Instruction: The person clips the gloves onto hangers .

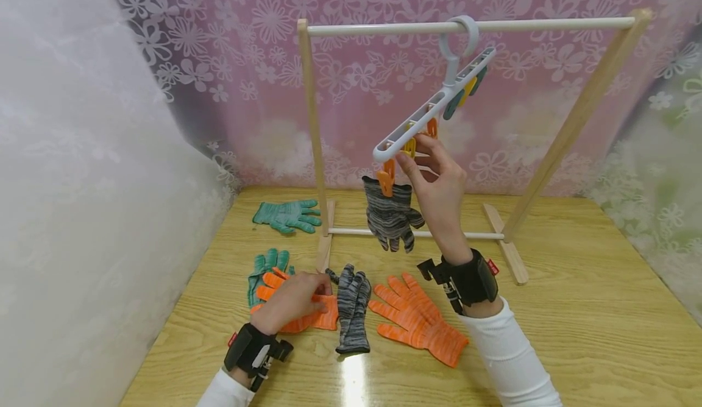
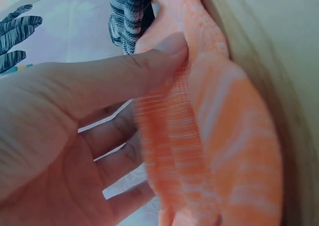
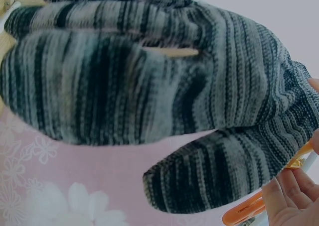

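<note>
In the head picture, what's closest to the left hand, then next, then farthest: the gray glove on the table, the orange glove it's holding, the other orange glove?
1. Held orange glove: in the left hand.
2. Gray glove: just right of it.
3. Other orange glove: farther right.

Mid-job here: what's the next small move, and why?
I'd probably have the left hand lift the orange glove it pinches toward the yellow clip, since the right hand is at that clip and the grey-black glove hangs from the neighbouring orange clip.
</note>
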{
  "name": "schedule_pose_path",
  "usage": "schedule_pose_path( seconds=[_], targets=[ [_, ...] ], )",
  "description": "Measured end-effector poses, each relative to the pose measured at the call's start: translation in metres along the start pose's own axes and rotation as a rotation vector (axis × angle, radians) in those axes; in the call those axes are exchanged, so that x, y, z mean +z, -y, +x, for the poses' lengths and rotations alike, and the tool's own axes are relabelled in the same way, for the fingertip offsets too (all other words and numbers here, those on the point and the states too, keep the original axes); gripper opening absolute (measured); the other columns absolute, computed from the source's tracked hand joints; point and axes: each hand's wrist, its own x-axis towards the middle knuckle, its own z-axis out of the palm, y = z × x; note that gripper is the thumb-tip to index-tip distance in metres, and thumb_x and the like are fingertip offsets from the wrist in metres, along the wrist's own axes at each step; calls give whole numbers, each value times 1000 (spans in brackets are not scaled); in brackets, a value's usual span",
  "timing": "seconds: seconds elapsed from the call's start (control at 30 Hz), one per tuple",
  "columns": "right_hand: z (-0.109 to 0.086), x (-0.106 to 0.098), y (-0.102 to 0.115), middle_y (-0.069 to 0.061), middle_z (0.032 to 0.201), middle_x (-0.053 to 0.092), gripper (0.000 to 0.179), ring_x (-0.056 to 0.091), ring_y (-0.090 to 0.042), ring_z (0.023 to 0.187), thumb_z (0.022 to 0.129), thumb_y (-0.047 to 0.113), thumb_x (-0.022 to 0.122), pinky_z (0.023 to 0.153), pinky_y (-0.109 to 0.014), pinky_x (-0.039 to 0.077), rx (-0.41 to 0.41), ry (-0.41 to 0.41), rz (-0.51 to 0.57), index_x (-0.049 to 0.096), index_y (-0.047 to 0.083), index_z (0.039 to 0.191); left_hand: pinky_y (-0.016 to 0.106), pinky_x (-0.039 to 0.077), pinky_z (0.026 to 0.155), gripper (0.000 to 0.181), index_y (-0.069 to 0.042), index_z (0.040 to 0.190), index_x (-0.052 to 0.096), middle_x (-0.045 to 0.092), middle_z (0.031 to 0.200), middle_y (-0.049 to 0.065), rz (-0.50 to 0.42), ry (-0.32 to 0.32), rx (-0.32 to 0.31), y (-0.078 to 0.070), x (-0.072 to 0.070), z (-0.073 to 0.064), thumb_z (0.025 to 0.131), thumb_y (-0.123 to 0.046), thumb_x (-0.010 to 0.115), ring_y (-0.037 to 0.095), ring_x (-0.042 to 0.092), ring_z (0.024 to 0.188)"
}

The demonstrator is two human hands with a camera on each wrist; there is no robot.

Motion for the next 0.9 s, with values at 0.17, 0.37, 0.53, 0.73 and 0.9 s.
schedule_pose_path(
  seconds=[0.17, 0.37, 0.53, 0.73, 0.9],
  targets=[
    [0, -1, 1, -16, 113, 72, 40, 67, 2, 89, 92, 7, 75, 78, -17, 58, 1, 1, -4, 66, 2, 131, 30, 55, 72, 20, -15, 105, 73, 71, 98, 0, -7, -39, 22, 3, 1, -1, 87, -10, 81, 18, 68, 88],
    [0, -1, 4, -16, 113, 72, 39, 67, 1, 90, 93, 9, 75, 77, -18, 58, 5, 5, 3, 66, 1, 131, 26, 54, 68, 13, -17, 103, 75, 71, 97, -3, 16, -190, 62, 1, -4, 1, 91, -15, 77, 14, 67, 82],
    [1, -1, 3, -18, 114, 72, 39, 67, 2, 90, 93, 8, 74, 79, -19, 58, 5, 5, 3, 66, 1, 130, 22, 50, 61, 11, -19, 102, 75, 72, 94, -5, 17, -315, 70, -3, -14, 3, 91, -18, 77, 8, 64, 73],
    [1, -2, 4, -19, 114, 72, 38, 67, 2, 92, 93, 7, 74, 80, -20, 58, -7, 6, 19, 67, 0, 129, 19, 46, 55, 12, -17, 102, 72, 74, 88, -3, 51, -437, 103, -4, -23, 4, 91, -18, 76, 5, 61, 64],
    [3, -2, 4, -21, 111, 73, 38, 67, 3, 90, 91, 3, 75, 78, -17, 57, -19, -1, 30, 68, -1, 128, 19, 42, 50, 13, -15, 104, 71, 73, 87, -3, 59, -483, 110, -5, -32, 8, 92, -18, 76, 5, 57, 59]
  ],
)
